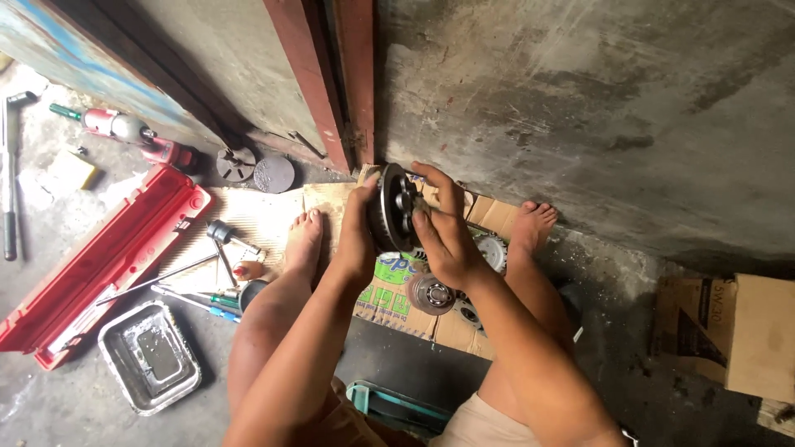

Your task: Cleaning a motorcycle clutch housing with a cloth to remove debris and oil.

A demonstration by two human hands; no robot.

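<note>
Both hands, left (358, 236) and right (443, 236), clasp an upright clutch drum (391, 207) above the cardboard (389, 302), fingers wrapped round its rim, steadying its open face for viewing.

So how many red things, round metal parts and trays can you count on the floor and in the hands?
Red things: 2 (case, power tool)
Round metal parts: 5 (drum in both hands, two discs by the door, gear, hub)
Trays: 1 (tray)
Total: 8
</note>
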